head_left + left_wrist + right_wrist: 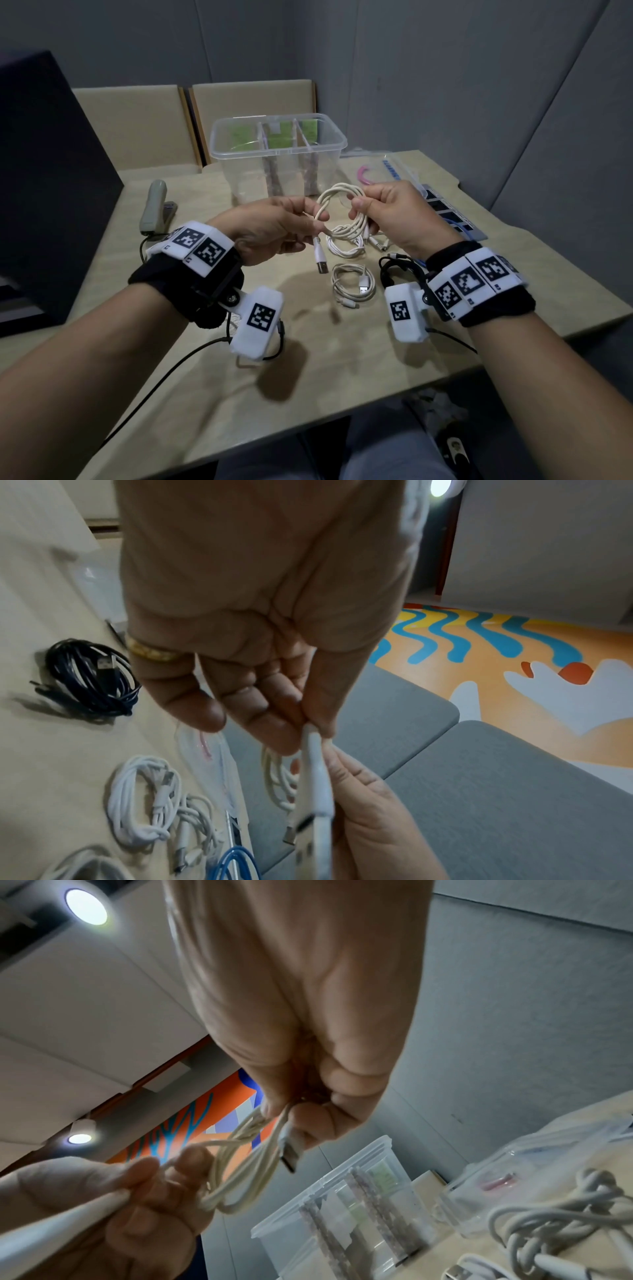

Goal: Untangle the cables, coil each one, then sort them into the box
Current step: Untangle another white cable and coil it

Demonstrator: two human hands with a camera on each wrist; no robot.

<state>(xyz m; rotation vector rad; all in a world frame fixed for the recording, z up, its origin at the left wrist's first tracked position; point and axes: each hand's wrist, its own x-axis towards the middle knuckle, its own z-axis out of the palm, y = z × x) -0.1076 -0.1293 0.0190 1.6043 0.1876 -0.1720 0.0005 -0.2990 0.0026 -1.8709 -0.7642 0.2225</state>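
Note:
I hold a cream-white cable coil (342,209) in the air over the table, in front of the clear divided box (278,150). My right hand (359,202) grips the coil's loops on its right side; in the right wrist view its fingers (308,1118) curl round the strands (240,1172) and a small plug (289,1150) hangs from them. My left hand (310,219) pinches the cable's free end, and the USB plug (320,262) hangs below it. In the left wrist view my thumb and fingertips (291,723) pinch that white end (313,764).
Coiled cables lie on the table below my hands: a white one (344,247), a cream one (352,284) and a black one (397,270). A blue cable (460,228) and plastic bags (387,168) lie right of the box. A stapler-like tool (154,209) sits at the left.

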